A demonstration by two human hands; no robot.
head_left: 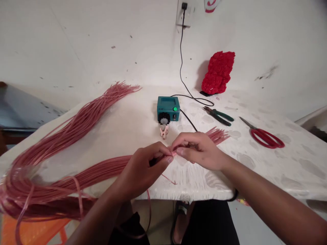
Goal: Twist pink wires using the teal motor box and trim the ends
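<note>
A long bundle of thin dusty-pink strands runs along the near side of the table and passes under both my hands. My left hand is closed, thumb and forefinger pinching at the strands. Close beside it, almost fingertip to fingertip, my right hand pinches the same bundle. Exactly how many strands lie between the fingers is hidden. Cut strand ends fan out to the right of my right hand. Just beyond my hands stands a small teal motor box with a green button and a pinkish clip at its front.
The bundle's other end curves away to the back left. Green-handled pliers and red-handled scissors lie at the right. A fluffy red piece leans on the wall. A black cord runs down from the socket.
</note>
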